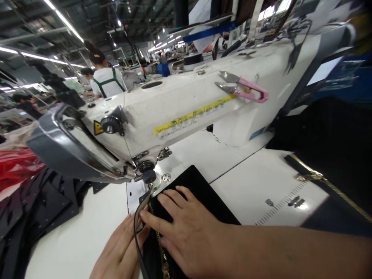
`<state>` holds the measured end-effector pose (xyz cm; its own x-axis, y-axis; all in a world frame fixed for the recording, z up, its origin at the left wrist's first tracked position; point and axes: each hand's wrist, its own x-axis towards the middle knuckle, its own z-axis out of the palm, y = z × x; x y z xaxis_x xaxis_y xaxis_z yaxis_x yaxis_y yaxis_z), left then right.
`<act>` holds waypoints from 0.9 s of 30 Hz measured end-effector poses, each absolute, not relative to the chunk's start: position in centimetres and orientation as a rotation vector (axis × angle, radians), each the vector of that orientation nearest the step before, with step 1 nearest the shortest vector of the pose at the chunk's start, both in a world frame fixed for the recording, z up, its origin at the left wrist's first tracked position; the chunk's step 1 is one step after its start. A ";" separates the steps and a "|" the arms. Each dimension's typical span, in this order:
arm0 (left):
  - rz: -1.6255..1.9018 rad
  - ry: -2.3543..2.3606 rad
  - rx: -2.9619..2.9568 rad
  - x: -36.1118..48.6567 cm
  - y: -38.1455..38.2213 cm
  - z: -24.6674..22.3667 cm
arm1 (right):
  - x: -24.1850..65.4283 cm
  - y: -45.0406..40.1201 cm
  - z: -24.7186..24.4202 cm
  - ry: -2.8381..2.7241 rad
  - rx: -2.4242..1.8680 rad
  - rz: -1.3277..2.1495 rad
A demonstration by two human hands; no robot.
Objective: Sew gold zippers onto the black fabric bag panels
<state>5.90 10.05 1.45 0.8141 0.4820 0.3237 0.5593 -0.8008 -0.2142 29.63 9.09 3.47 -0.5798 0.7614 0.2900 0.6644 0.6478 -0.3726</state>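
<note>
Under the needle area of a white sewing machine (180,112) lies a black fabric piece (200,190) with a gold zipper (162,255) along its left side. My right hand (186,228) rests on this fabric with its fingers spread, the thumb side near the zipper. Just left of it, my left hand (122,248) is at the fabric's edge, its fingers close together against a narrow dark strip (138,224). The strip curves up to the presser foot. What the left fingertips hold is partly hidden by the strip and the right hand.
Pink-handled snips (252,91) lie on the machine arm. Dark cut pieces (52,201) are heaped at the left, beside red plastic (17,166). Black fabric with another gold zipper (343,190) lies at the right. A person (107,79) sits beyond the machine.
</note>
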 end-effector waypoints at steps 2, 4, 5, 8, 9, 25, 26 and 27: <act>-0.359 -0.766 -2.687 6.6 9.9 2.0 | 29.9 9.0 3.5 -2.441 -1.122 0.307; -0.340 -0.806 -2.664 7.6 9.6 2.7 | 30.1 8.9 3.5 -2.453 -1.118 0.305; -0.330 -0.843 -2.653 8.0 9.4 3.0 | 30.2 8.8 3.4 -2.474 -1.102 0.307; -0.311 -0.906 -2.630 8.9 9.0 3.2 | 30.4 8.6 3.0 -2.555 -1.041 0.315; -0.328 -0.889 -2.624 9.0 8.9 3.0 | 30.3 8.6 2.9 -2.575 -1.033 0.311; -0.657 -1.020 -2.524 10.5 12.1 1.6 | 30.5 11.9 2.0 -2.647 -0.983 0.072; -0.643 -1.021 -2.533 10.5 12.4 1.6 | 30.5 12.2 2.0 -2.636 -0.986 0.079; -0.620 -1.013 -2.546 10.5 12.7 1.6 | 30.4 12.5 2.0 -2.625 -0.982 0.082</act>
